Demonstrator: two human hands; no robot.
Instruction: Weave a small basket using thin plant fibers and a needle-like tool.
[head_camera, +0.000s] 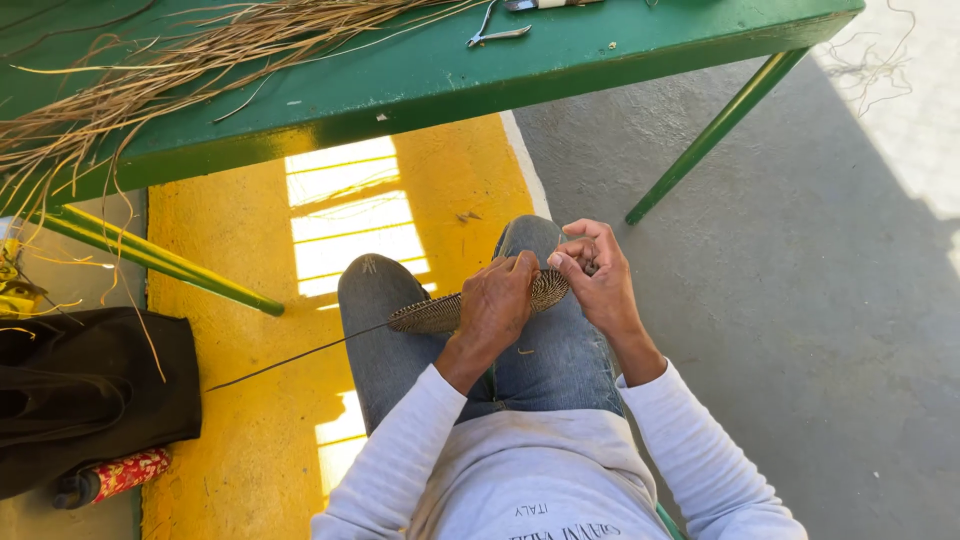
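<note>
My left hand (497, 303) curled over the flat woven disc (440, 313) at frame centre, my right hand (597, 272) pinching its edge, both forearms angled inward above my knees.

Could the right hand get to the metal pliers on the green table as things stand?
Probably not without letting go: the right hand is pinching the woven disc on the lap together with the left hand. The pliers lie uncovered on the far side of the table.

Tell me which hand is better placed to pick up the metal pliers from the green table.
Right, probably. The right hand sits nearer the table's right end, where the metal pliers lie on the green table; the left hand covers the flat round woven disc.
</note>
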